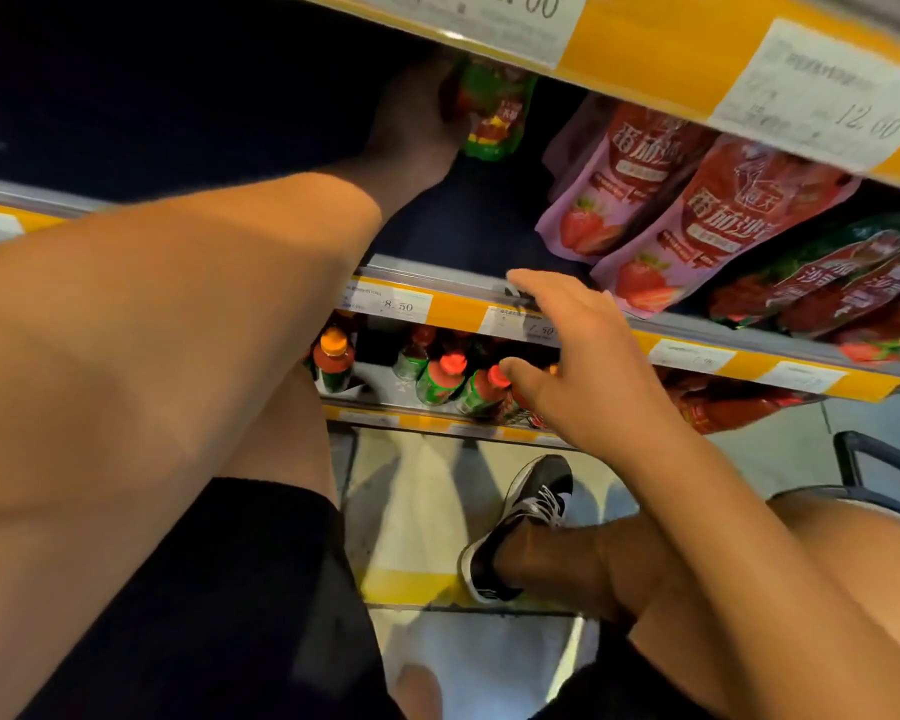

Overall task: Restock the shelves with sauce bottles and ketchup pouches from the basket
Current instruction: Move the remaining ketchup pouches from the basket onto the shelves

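My left hand [417, 122] reaches deep into the dark middle shelf and grips a sauce bottle [494, 114] with a green and red label, held upright just under the upper shelf edge. My right hand [567, 356] hovers in front of the middle shelf's yellow price rail [458, 309], fingers spread and holding nothing. Pink ketchup pouches [645, 200] with strawberry pictures stand to the right on the same shelf. Red-capped sauce bottles [442, 379] stand in a row on the lower shelf.
Darker red and green pouches [842, 293] lie at the far right. The upper shelf rail [671, 49] with price tags hangs close overhead. A dark basket rim [863, 459] shows at the right by my knee. My shoe [520, 522] rests on the tiled floor.
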`<state>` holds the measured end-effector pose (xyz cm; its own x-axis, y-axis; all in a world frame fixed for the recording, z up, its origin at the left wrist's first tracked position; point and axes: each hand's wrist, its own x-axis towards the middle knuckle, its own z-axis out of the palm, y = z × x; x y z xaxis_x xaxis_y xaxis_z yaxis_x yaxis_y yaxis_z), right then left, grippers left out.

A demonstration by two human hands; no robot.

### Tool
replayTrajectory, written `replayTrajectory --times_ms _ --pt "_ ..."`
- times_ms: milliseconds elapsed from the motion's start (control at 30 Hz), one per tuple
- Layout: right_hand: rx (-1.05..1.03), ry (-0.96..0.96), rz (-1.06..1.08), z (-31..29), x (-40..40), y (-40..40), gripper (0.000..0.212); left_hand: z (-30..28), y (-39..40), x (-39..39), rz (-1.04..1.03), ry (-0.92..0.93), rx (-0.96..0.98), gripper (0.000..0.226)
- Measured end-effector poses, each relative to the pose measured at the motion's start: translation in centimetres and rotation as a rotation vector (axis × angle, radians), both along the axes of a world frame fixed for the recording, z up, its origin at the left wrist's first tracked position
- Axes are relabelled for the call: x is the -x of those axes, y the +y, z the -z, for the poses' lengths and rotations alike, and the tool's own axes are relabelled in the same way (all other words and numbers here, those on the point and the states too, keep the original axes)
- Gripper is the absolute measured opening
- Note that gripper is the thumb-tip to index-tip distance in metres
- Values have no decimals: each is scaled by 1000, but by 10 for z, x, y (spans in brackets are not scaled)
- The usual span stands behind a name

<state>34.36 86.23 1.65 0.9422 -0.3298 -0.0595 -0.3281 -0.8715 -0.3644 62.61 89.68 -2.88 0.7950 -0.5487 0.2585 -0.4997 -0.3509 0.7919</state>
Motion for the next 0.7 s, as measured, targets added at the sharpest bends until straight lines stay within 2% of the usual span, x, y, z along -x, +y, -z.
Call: replayTrajectory --times_ms 133,333,500,700 --pt "87 64 -21 11 -11 9 83 2 -11 -8 -46 -41 -25 47" --pt "109 53 2 12 -20 15 82 -1 -17 -11 -38 11 -26 45" --pt "90 85 28 11 -32 20 77 -12 3 -3 56 134 68 62" --pt "13 96 47 1 -56 32 72 -18 48 6 129 197 -36 74"
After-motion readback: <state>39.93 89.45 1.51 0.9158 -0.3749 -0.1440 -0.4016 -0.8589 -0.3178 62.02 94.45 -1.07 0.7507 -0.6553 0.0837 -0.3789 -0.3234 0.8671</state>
